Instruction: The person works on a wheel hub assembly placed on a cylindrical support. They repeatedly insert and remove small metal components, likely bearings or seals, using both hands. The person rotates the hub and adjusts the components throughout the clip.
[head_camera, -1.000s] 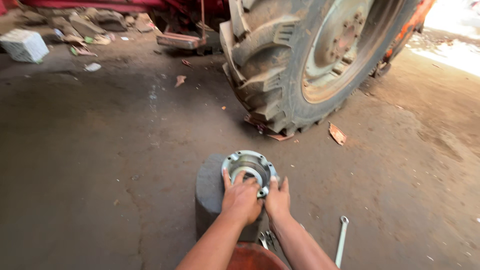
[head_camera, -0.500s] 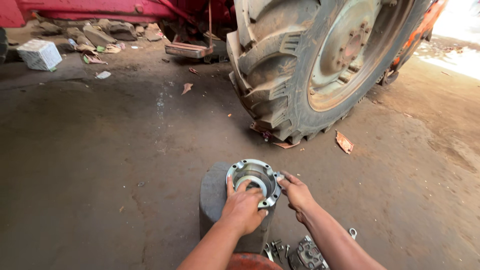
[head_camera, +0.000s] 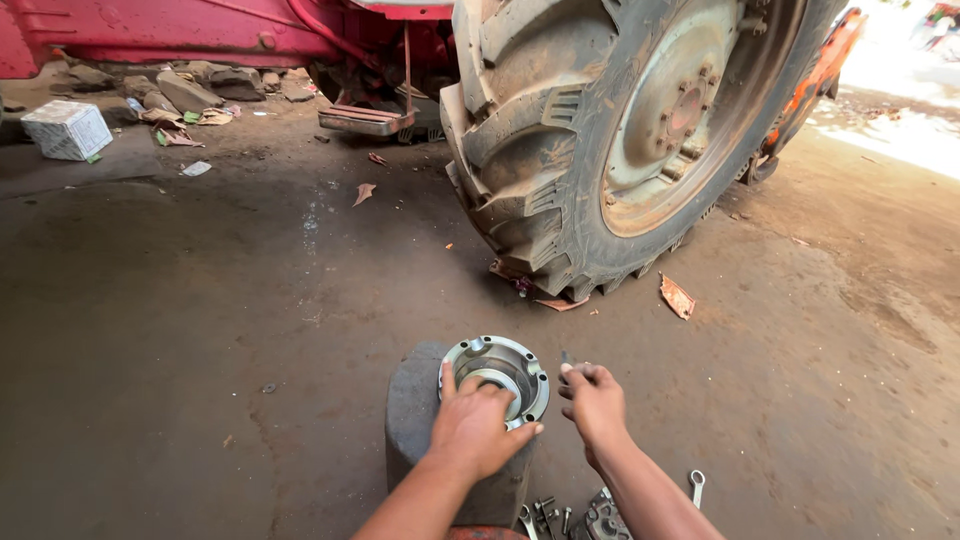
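A round grey metal housing (head_camera: 497, 371) with bolt holes round its rim sits on a dark stone block (head_camera: 415, 410) on the floor. My left hand (head_camera: 478, 430) rests flat on the housing's near edge, fingers spread over the rim. Just to the right of the housing, my right hand (head_camera: 595, 400) is closed, with a small dark piece pinched at its fingertips; I cannot tell what the piece is.
A big tractor rear tyre (head_camera: 560, 150) and its rim stand close behind. Spanners and metal parts (head_camera: 590, 515) lie by my arms, one spanner (head_camera: 696, 487) to the right. A white box (head_camera: 67, 129), stones and scraps lie at the back left.
My right hand has come off the housing's rim and moved to its right side. The left hand stays on the near edge. The view has drifted to show more floor.
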